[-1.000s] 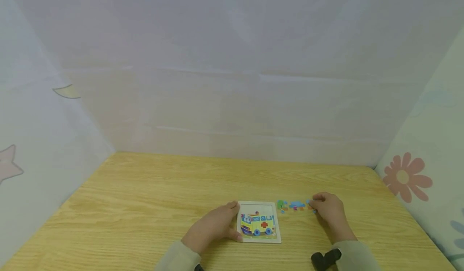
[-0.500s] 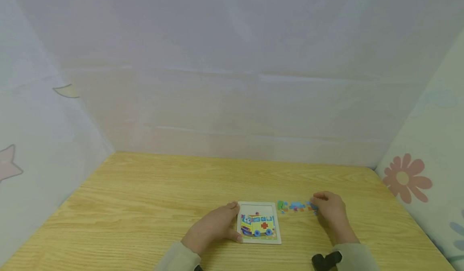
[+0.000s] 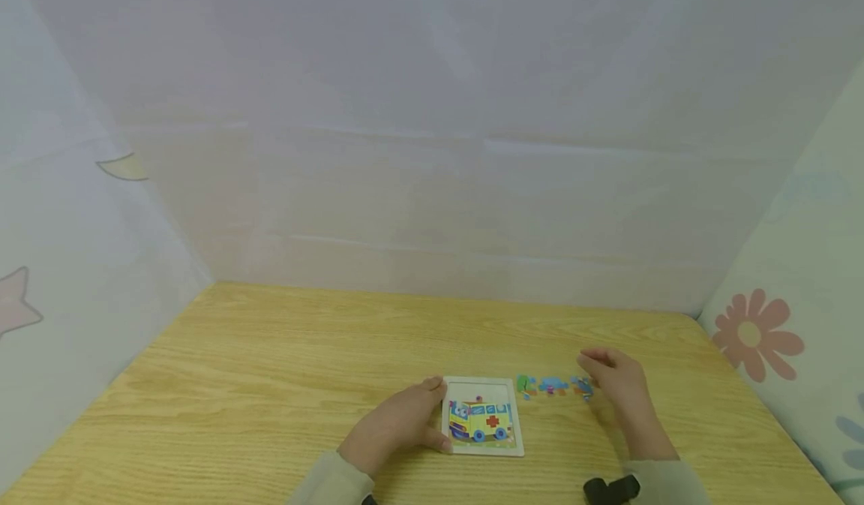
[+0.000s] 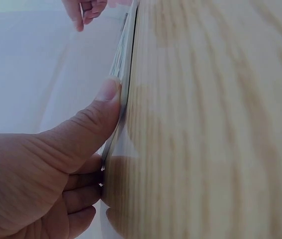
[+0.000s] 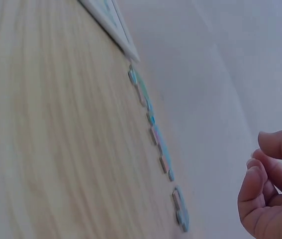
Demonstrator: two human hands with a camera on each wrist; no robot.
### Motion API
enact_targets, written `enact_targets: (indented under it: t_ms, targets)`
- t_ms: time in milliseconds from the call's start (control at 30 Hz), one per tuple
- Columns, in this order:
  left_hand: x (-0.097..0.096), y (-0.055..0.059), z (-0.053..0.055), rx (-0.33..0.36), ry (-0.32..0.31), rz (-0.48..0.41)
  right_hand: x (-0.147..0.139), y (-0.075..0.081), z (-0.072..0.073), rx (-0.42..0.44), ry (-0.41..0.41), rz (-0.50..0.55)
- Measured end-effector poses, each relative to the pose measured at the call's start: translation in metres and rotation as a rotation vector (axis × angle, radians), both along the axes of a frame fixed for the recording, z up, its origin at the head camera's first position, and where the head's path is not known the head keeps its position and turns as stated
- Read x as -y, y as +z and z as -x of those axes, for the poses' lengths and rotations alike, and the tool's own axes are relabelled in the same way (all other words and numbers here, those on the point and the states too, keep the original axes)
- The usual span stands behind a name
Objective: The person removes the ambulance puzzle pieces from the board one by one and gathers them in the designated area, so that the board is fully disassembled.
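Note:
A square puzzle tray (image 3: 484, 451) with a pale rim lies flat on the table; assembled in its lower part is a yellow ambulance picture (image 3: 487, 419), and its upper part shows bare backing. My left hand (image 3: 401, 419) holds the tray's left side, thumb (image 4: 110, 89) at the near corner and fingers toward the far one. Right of the tray lie a green tree piece (image 3: 523, 383), a blue piece (image 3: 553, 383) and a rightmost blue-and-brown piece (image 3: 582, 386). Just above that last piece my right hand (image 3: 619, 381) hovers, fingers loosely bent, holding nothing.
The wooden table (image 3: 304, 355) is backed by a pale cloth wall (image 3: 432, 212). On the right, a side wall carries a red flower print (image 3: 749, 331). A black wrist strap device (image 3: 610, 489) sits at the right sleeve.
My right hand has let go of the rightmost puzzle piece and lifted slightly up and away, so the piece shows fully. The left hand and tray have stayed in place.

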State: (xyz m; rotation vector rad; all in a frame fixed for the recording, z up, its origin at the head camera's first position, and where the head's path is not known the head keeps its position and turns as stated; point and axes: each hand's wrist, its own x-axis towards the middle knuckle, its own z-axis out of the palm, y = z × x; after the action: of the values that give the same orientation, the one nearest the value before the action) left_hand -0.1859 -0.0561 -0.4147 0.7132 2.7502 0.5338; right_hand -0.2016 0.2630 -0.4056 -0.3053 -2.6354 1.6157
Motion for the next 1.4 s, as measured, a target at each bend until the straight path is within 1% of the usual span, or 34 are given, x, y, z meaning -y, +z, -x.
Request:
enact_targets:
  t_ms: [100,233,467,667,767,867,1033,1100,1267,1400]
  targets:
    - [0.000,0.000,0.000,-0.002,-0.002,0.000,0.005,0.004,0.000,-0.019,0.019,0.021]
    - [0.000,0.001,0.000,-0.003,-0.005,0.003,0.014,0.008,-0.001,-0.049,0.064,0.056]
    - [0.000,0.001,-0.001,-0.004,0.001,0.007,0.031,0.009,-0.004,-0.076,0.131,0.084]
    - [0.000,0.001,-0.001,-0.007,-0.003,0.007,0.046,0.008,-0.002,-0.076,0.152,0.126]
    - [0.000,0.001,-0.001,-0.011,-0.005,0.009,0.052,0.007,-0.002,-0.074,0.171,0.130]
    - [0.000,0.000,-0.001,-0.009,-0.005,0.009,0.058,0.007,-0.003,-0.078,0.207,0.136]
    - [0.000,0.000,-0.001,-0.007,-0.003,0.005,0.068,0.005,-0.004,-0.073,0.278,0.179]
    - [0.000,0.000,-0.001,-0.009,-0.003,0.005,0.071,0.004,-0.005,-0.072,0.302,0.179]
    - [0.000,0.000,-0.001,-0.017,-0.006,0.009,0.078,0.001,-0.004,-0.071,0.359,0.132]
    - [0.000,0.000,-0.001,-0.017,0.001,0.008,0.085,0.000,-0.005,-0.051,0.410,0.115]
